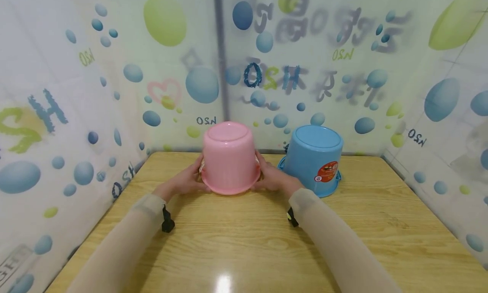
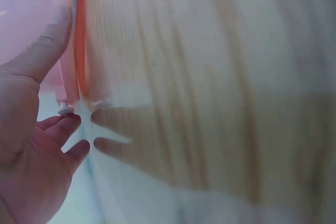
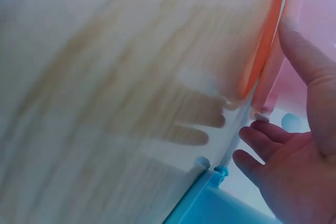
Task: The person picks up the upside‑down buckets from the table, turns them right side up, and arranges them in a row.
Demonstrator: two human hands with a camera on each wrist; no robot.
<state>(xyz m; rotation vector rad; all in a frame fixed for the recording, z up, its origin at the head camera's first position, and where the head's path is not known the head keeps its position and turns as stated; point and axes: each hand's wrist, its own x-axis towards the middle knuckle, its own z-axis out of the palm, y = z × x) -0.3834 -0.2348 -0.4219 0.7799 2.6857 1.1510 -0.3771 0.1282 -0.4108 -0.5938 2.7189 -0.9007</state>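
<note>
A pink bucket point(image 1: 228, 161) stands upside down, its base facing up and its rim at the tabletop; whether the rim rests fully on the wood I cannot tell. My left hand point(image 1: 187, 178) grips its left side, thumb along the wall near the rim and fingers by the white handle peg point(image 2: 65, 110). On the opposite side my right hand point(image 1: 272, 176) holds it the same way, thumb against the pink wall and fingertips at the other peg point(image 3: 261, 116). Just right of that hand sits a blue bucket point(image 1: 312, 157), also upside down, with a red label.
The wooden table point(image 1: 228, 238) reaches back to a patterned curtain point(image 1: 171, 64), and similar curtains enclose both sides. A blue handle point(image 1: 281, 162) sticks out from the blue bucket close to my right wrist.
</note>
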